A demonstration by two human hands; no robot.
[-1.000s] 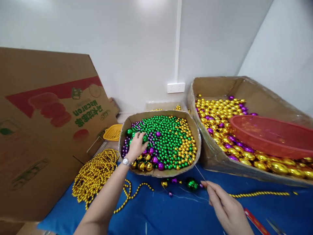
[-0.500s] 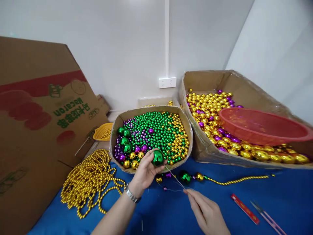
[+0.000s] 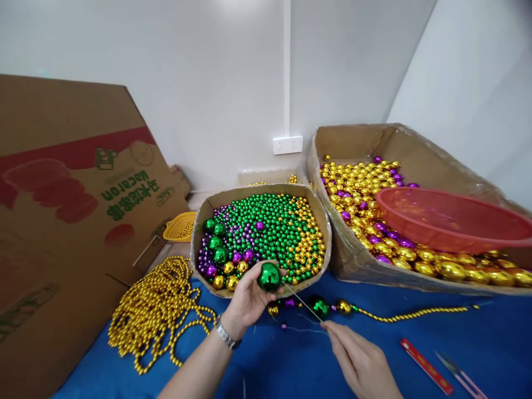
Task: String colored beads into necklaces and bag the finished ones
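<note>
Just in front of the bead box (image 3: pixel 326 244), our left hand (image 3: pixel 247 299) held the green ball (image 3: pixel 269 276) in curled fingers. Our right hand (image 3: pixel 363 360), farther from the box, pinched a wire (image 3: pixel 305 305) between closed fingers; its long axis slanted toward the ball, tip nearly touching it.

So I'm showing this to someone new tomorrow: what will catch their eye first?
The shiny green ball held in the left hand, centre front, with a thin wire running to the right hand. Behind it sits a box heaped with green, purple and gold beads. Gold bead strings pile up at left; a red basin lies in a bigger box at right.
</note>
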